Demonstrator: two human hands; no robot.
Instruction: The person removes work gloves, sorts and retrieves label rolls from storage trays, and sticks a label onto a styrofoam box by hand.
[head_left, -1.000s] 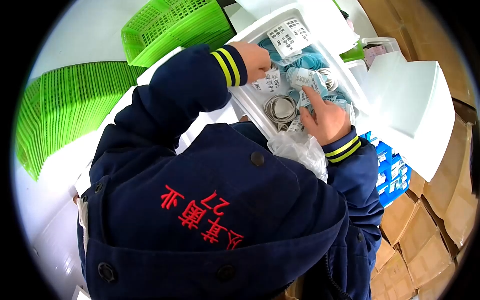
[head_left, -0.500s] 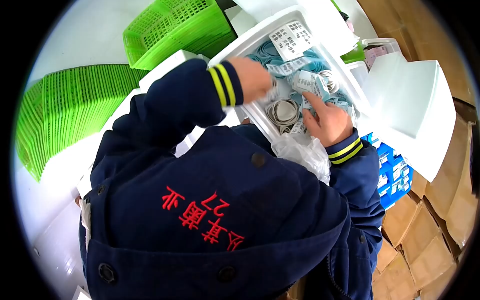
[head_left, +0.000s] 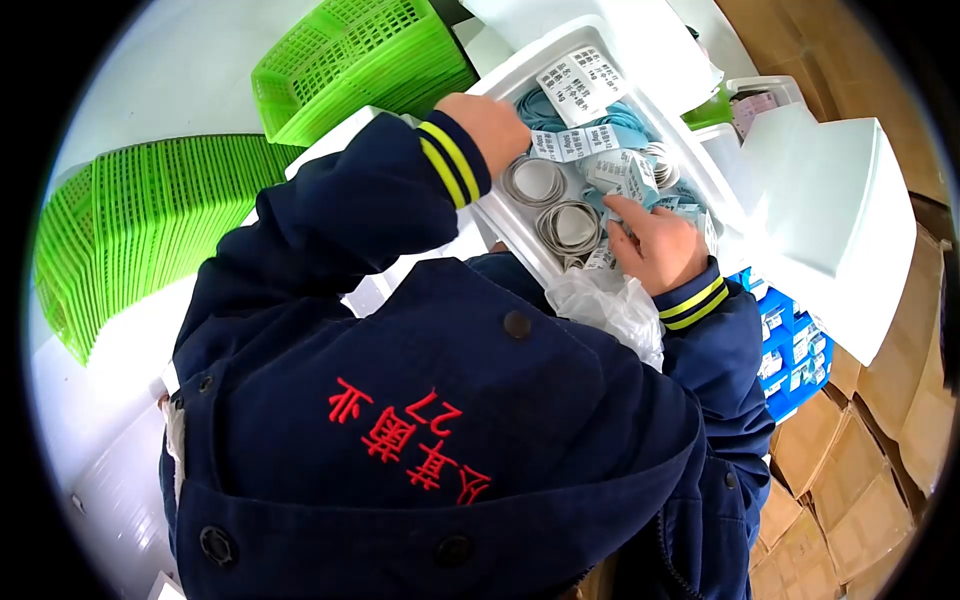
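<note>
A white plastic bin [head_left: 720, 195] holds coils of label strip. My left hand [head_left: 485, 128] is curled at the bin's left rim, its fingertips mostly hidden. Close to them lies the left end of a printed label strip [head_left: 575, 145]; whether they grip it I cannot make out. Inside the bin, my right hand [head_left: 662, 245] rests over a bunch of pale blue and white labels [head_left: 622, 172], index finger and thumb apart. Two grey-edged label rolls, an upper roll [head_left: 533, 182] and a lower roll [head_left: 570, 228], lie between my hands.
A large label sheet [head_left: 580, 85] lies at the bin's far end. Crumpled clear plastic [head_left: 610, 305] hangs over the near edge. Stacked green baskets [head_left: 170, 220] stand left, with more green baskets [head_left: 360, 70] behind. Blue drawers [head_left: 790, 350], white foam boxes [head_left: 820, 220] and brown cartons [head_left: 850, 480] are on the right.
My left hand has moved up and left to the bin's rim, uncovering the upper label roll. The label strip beside it now lies straighter. My right hand has barely moved.
</note>
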